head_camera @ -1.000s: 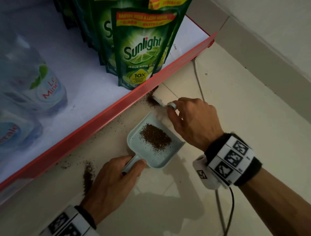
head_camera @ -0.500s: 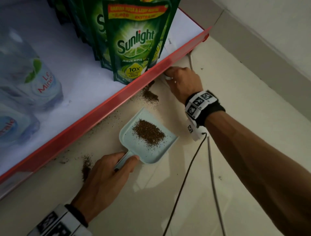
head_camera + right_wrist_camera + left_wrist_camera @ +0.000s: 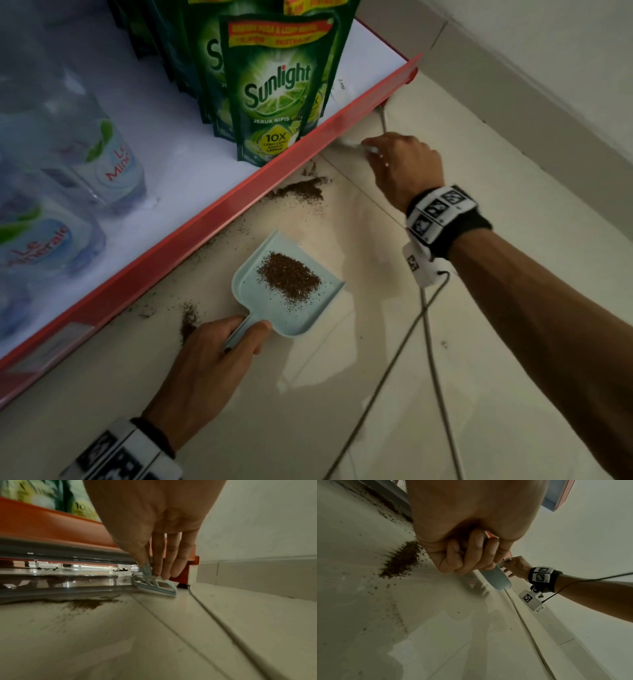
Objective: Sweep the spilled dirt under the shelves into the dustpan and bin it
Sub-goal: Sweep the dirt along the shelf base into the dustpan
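Observation:
A pale blue dustpan (image 3: 301, 315) lies on the tiled floor with a heap of brown dirt (image 3: 289, 277) in it. My left hand (image 3: 219, 356) grips its handle (image 3: 494, 578). My right hand (image 3: 400, 164) holds a small pale blue brush (image 3: 154, 585) by its handle, with the brush head on the floor at the foot of the red shelf edge (image 3: 239, 202). A patch of dirt (image 3: 301, 192) lies on the floor between brush and pan. Another dirt pile (image 3: 188, 320) sits left of my left hand, seen in the left wrist view as a dirt pile (image 3: 400, 561).
The low shelf carries green Sunlight pouches (image 3: 274, 92) and water bottles (image 3: 68, 164). A thin cable (image 3: 435, 342) runs across the floor on the right. The wall (image 3: 531, 68) with its skirting closes the far right. Fine dirt specks line the shelf base.
My right hand with the brush moved away from the dustpan's mouth to the far end of the shelf base. The dustpan and my left hand stayed put.

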Demonstrator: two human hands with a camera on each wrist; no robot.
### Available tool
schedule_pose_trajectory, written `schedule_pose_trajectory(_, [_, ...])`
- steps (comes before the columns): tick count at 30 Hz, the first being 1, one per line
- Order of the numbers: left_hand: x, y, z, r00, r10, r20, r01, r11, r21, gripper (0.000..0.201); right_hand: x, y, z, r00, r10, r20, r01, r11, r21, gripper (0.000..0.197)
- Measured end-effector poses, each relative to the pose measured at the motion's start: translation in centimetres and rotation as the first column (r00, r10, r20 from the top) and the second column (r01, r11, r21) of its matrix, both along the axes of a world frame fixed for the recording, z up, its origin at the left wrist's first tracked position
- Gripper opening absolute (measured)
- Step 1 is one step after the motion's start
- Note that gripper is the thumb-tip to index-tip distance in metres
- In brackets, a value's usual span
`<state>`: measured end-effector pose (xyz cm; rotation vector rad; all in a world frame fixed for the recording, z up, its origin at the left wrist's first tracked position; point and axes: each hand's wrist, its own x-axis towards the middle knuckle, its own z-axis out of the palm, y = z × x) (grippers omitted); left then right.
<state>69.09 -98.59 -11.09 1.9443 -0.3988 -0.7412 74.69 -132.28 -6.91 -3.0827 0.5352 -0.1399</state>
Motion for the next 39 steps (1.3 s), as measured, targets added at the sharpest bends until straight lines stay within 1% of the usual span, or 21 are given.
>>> schedule_pose_trajectory(1, [0.0,-0.1,0.0,1.0,0.003,-0.004,-0.003,1.0,0.0,0.047,0.2,0.6,-0.2,0.999,0.012,-0.037,-0.011,1.0,0.026,0.032])
schedule_pose_trajectory(2, [-0.1,-0.1,0.1,1.0,0.004,-0.011,-0.004,1.0,0.0,0.046,0.2,1.6,-0.4,0.996,0.058,-0.061,-0.055,0.997,0.063,0.032])
schedule_pose_trajectory(5, [-0.2,0.0,0.4,1.0,0.011,-0.024,-0.011,1.0,0.007,0.048,-1.4,5.6,-1.2,0.954,0.287,-0.083,-0.274,0.951,0.145,0.03])
schedule_pose_trajectory(7, [-0.3,0.4,0.5,1.0,0.016,-0.024,-0.016,1.0,0.019,0.048,-3.2,8.1,-1.2,0.906,0.417,-0.07,-0.407,0.905,0.122,0.03])
schedule_pose_trajectory(9, [-0.4,0.8,0.6,0.999,0.027,-0.034,-0.027,0.999,0.021,0.049,-4.4,9.3,-0.4,0.885,0.466,-0.009,-0.463,0.882,0.089,0.03])
schedule_pose_trajectory(11, [-0.4,1.2,0.7,0.999,0.035,-0.031,-0.034,0.999,0.034,0.05,-4.3,8.9,0.7,0.901,0.427,0.071,-0.432,0.898,0.087,0.031])
schedule_pose_trajectory(13, [-0.5,1.5,0.7,0.999,0.043,-0.021,-0.042,0.998,0.044,0.05,-3.3,7.2,1.4,0.945,0.31,0.109,-0.316,0.948,0.045,0.034])
schedule_pose_trajectory(16, [-0.6,1.9,0.7,0.998,0.056,-0.019,-0.055,0.998,0.042,0.051,-1.9,4.0,1.6,0.997,0.073,0.018,-0.072,0.994,-0.081,0.034])
schedule_pose_trajectory(18, [-0.7,1.8,0.9,0.999,0.051,-0.01,-0.051,0.998,0.027,0.05,-1.7,3.3,1.2,0.997,-0.024,-0.078,0.016,0.995,-0.097,0.033])
schedule_pose_trajectory(20, [-1.0,1.7,1.1,0.999,0.043,-0.009,-0.043,0.999,0.01,0.051,-2.3,4.3,0.6,0.991,0.01,-0.13,-0.015,0.999,-0.039,0.036])
schedule_pose_trajectory(23, [-1.4,1.8,1.1,0.999,0.043,0.005,-0.043,0.999,0.023,0.05,-4.4,8.4,0.1,0.966,0.221,-0.131,-0.21,0.973,0.093,0.038])
schedule_pose_trajectory(25, [-1.5,2.0,1.1,0.999,0.049,0.002,-0.049,0.998,0.045,0.049,-5.9,11.1,0.5,0.921,0.36,-0.149,-0.347,0.932,0.106,0.035])
schedule_pose_trajectory(27, [-1.7,2.3,1.2,0.999,0.047,-0.005,-0.047,0.997,0.063,0.048,-6.6,12.2,1.4,0.906,0.408,-0.113,-0.4,0.912,0.09,0.034])
schedule_pose_trajectory(28, [-1.8,2.5,1.3,0.999,0.045,-0.01,-0.045,0.997,0.068,0.047,-6.5,12.0,2.0,0.915,0.395,-0.081,-0.387,0.917,0.096,0.036])
schedule_pose_trajectory(30, [-1.9,2.8,1.5,0.999,0.044,-0.021,-0.043,0.997,0.067,0.045,-5.9,10.5,2.8,0.948,0.317,-0.018,-0.314,0.943,0.113,0.04])
schedule_pose_trajectory(32, [-2.0,3.0,1.6,0.998,0.049,-0.026,-0.048,0.997,0.06,0.044,-4.9,7.6,3.1,0.982,0.188,0.033,-0.19,0.98,0.053,0.038])
schedule_pose_trajectory(33, [-2.1,3.0,1.6,0.998,0.051,-0.029,-0.049,0.997,0.059,0.044,-4.4,6.0,3.1,0.994,0.101,0.036,-0.101,0.995,0.005,0.035])
schedule_pose_trajectory(35, [-2.2,3.1,1.6,0.998,0.055,-0.035,-0.053,0.997,0.055,0.044,-3.9,3.7,2.5,0.998,-0.06,-0.024,0.058,0.995,-0.078,0.031])
schedule_pose_trajectory(36, [-2.3,3.1,1.6,0.998,0.057,-0.037,-0.055,0.997,0.053,0.043,-3.9,3.3,2.0,0.992,-0.106,-0.073,0.099,0.991,-0.089,0.031])
schedule_pose_trajectory(38, [-2.5,3.1,1.7,0.997,0.059,-0.043,-0.056,0.997,0.059,0.043,-4.5,3.9,1.1,0.984,-0.11,-0.139,0.104,0.993,-0.052,0.032])
schedule_pose_trajectory(39, [-2.6,3.2,1.7,0.997,0.06,-0.046,-0.057,0.997,0.061,0.044,-5.2,5.0,0.7,0.987,-0.07,-0.142,0.069,0.998,-0.013,0.033])
